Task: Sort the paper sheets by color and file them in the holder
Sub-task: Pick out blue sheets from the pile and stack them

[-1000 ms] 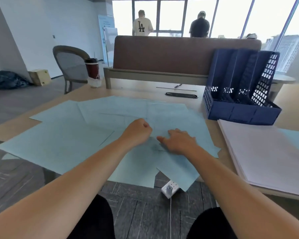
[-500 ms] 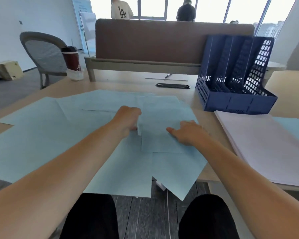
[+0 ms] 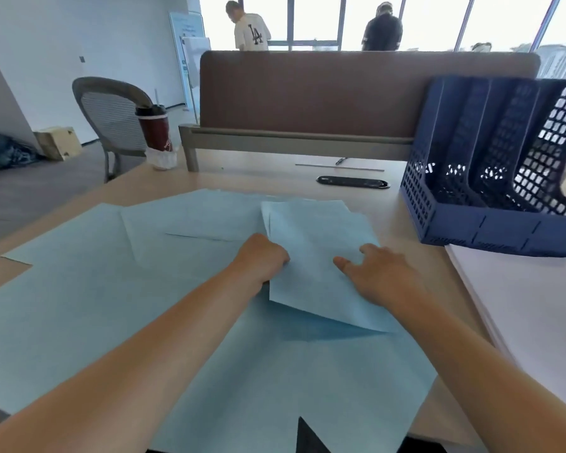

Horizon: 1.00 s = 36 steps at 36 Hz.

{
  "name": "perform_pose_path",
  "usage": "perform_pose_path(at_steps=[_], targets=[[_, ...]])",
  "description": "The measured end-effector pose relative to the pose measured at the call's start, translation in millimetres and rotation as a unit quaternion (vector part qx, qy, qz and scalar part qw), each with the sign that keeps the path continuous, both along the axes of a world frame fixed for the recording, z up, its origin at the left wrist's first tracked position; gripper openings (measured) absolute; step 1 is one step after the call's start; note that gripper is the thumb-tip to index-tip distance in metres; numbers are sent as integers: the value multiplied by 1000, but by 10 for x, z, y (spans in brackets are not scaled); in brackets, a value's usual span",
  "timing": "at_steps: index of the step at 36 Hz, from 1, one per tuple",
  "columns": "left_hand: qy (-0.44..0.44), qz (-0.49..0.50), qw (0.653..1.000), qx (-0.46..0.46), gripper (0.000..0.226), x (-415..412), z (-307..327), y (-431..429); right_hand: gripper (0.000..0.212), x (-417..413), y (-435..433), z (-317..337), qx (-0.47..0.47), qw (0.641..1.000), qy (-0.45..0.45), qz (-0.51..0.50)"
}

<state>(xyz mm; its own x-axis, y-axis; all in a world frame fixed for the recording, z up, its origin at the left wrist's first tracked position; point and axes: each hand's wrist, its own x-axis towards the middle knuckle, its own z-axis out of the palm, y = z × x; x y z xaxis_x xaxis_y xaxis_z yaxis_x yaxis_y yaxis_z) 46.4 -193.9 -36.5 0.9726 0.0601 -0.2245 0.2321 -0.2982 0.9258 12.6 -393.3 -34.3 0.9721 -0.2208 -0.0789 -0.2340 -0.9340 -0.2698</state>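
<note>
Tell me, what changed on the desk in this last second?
The left hand, gripping a blue sheet, has slid it rightward under the right hand; its near edge now lifts off the spread. The file holder and white stack stayed put.

Pale blue paper sheets (image 3: 111, 289) are lying plain across a table (image 3: 242, 178) that is showing light tan. The holder (image 3: 490, 230) is showing navy blue, its walls pierced in a square grid. A white stack (image 3: 536, 305) is lying plain beside it. Behind, a partition (image 3: 340, 93) is showing brown, a cup (image 3: 156, 132) dark red under a black lid, and a chair (image 3: 111, 116) grey mesh.
</note>
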Motion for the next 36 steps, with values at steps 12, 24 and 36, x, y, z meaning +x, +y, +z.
perform_pose_path(at_steps=[12, 24, 36], targets=[[-46, 47, 995, 81, 21, -183, 243, -120, 74, 2, -232, 121, 81, 996, 24, 14], [-107, 74, 986, 106, 14, -594, 318, 126, 61, -234, -1, 214, 151, 987, -4, 52], [-98, 132, 983, 82, 16, -844, 252, 1073, 57, -171, 835, 135, 56, 995, -41, 72]])
